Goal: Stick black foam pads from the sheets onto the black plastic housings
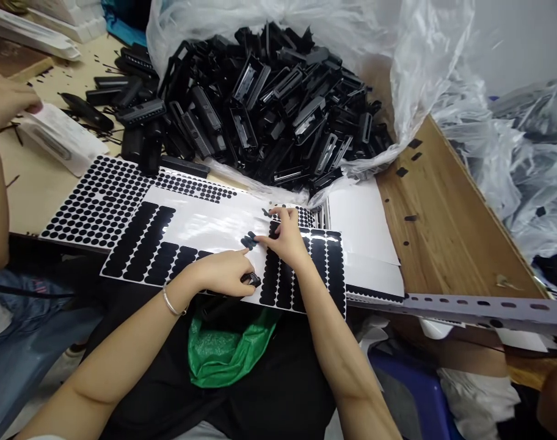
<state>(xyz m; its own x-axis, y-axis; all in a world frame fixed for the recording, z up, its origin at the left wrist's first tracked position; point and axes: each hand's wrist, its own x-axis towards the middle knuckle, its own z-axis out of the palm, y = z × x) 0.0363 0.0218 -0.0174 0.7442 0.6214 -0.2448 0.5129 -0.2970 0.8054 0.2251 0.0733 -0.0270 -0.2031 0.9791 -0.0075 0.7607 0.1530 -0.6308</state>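
My left hand point(226, 273) lies over the sticker sheet with its fingers curled round a small black plastic part point(251, 279). Its index finger points at a few loose black oval stickers point(248, 240) on the bare white backing. My right hand point(287, 239) rests on the same sticker sheet point(200, 214), thumb and index finger apart. The thumb tip touches the oval stickers, and the index fingertip is beside another small black piece point(265, 212). Rows of black oval stickers fill the sheet's left and right sides.
A large heap of black plastic housings point(260, 110) fills a clear plastic bag point(416, 67) behind the sheets. Under the top sheet lies one with round black dots point(90, 201). A green bag point(232, 351) sits on my lap. Another person's hand point(8, 101) is at far left.
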